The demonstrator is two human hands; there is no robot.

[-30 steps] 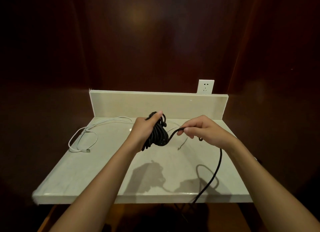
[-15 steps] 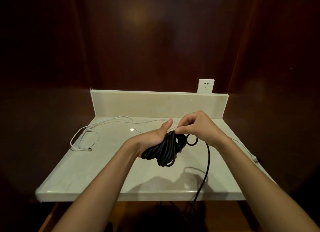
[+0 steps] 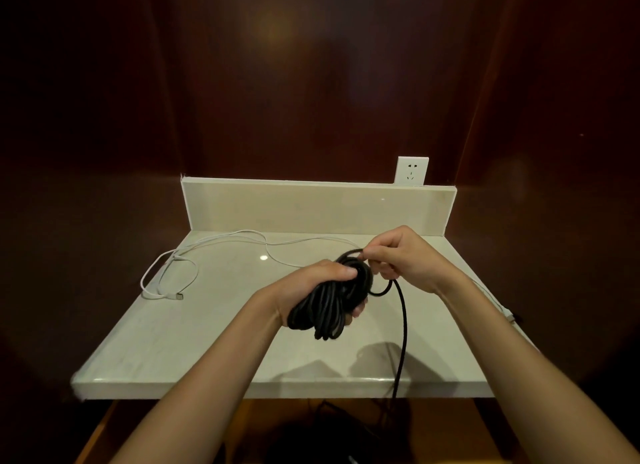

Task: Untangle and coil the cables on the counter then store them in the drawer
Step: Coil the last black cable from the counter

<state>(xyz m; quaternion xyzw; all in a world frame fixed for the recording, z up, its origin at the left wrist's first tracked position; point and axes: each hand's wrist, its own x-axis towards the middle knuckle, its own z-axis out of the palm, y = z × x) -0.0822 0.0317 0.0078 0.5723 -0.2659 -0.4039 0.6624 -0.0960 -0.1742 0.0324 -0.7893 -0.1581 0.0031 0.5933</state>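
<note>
We see the left hand (image 3: 313,283) wrapped around a bundle of black cable (image 3: 329,304), held just above the middle of the tabletop (image 3: 194,346). The right hand (image 3: 401,259) pinches a loop of that cable at the bundle's far end, and a loose length drops over the near edge. A white cable (image 3: 173,276) lies on the far left, a wall socket (image 3: 411,171) behind.
</note>
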